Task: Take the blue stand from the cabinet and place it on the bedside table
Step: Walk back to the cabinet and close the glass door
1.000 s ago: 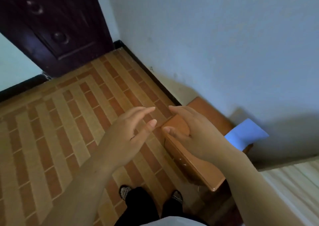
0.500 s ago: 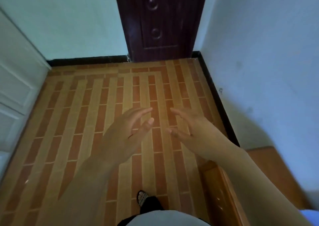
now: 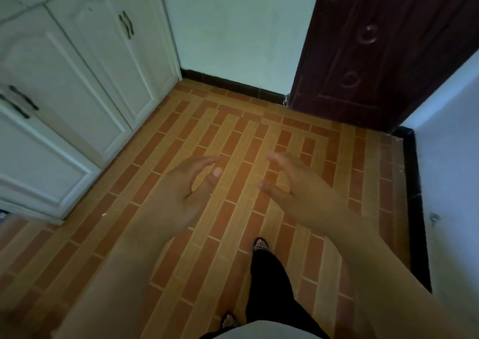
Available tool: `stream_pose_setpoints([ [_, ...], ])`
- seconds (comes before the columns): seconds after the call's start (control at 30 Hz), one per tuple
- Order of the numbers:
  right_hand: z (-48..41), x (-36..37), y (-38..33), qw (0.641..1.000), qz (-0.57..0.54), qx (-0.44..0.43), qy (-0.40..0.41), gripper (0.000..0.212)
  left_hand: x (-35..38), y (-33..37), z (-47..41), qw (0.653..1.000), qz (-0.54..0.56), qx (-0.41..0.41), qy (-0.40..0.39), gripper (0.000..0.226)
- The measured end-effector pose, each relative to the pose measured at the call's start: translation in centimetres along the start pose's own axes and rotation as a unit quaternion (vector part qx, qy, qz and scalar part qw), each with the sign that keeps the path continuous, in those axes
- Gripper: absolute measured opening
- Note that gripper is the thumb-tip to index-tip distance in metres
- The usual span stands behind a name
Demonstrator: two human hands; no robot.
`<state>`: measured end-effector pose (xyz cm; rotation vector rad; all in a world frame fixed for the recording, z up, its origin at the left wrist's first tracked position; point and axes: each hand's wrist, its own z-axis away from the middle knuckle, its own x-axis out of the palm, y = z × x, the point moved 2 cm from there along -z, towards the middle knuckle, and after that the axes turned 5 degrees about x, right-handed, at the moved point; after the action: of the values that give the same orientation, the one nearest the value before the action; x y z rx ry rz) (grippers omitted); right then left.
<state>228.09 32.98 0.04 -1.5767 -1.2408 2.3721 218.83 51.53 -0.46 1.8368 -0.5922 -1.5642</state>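
Both hands are empty with fingers loosely spread, the left hand (image 3: 181, 196) and right hand (image 3: 298, 191) held side by side over the brick-patterned floor (image 3: 233, 136). The white cabinet (image 3: 77, 79), doors closed, stands at ten o'clock; a dark door (image 3: 375, 53) is at one o'clock. The blue stand cannot be seen.

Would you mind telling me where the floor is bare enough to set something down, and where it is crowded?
The tiled floor is bare from the white cabinet on the left across to the dark door and the black skirting on the right. It is crowded only near the bottom, where the person's feet stand, below the empty left hand and right hand.
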Motion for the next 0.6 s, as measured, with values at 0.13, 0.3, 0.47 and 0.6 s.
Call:
stream_pose_setpoints([
  [0.13, -8.0, -0.4, -1.6, 0.998, -0.020, -0.045, -0.036, 0.064, -1.7, -1.6, -5.7, 0.999, -0.028, -0.026, 0.031, 0.042],
  [0.3, -16.9, -2.7, -3.3, 0.993, 0.002, -0.092, -0.074, 0.063, -4.0, -3.8, -13.4, 0.996, -0.063, -0.031, 0.051, 0.042],
  [0.47, -24.9, -2.6, -6.2, 0.975, 0.039, -0.170, -0.141, 0.061, -6.5, -6.8, -16.6, 0.987, -0.051, -0.105, 0.106, 0.045],
  [0.6, -30.3, 0.0, -11.5, 0.951, 0.039, -0.239, -0.190, 0.060, -10.7, -10.1, -15.5, 0.960, -0.068, -0.201, 0.179, 0.051],
])
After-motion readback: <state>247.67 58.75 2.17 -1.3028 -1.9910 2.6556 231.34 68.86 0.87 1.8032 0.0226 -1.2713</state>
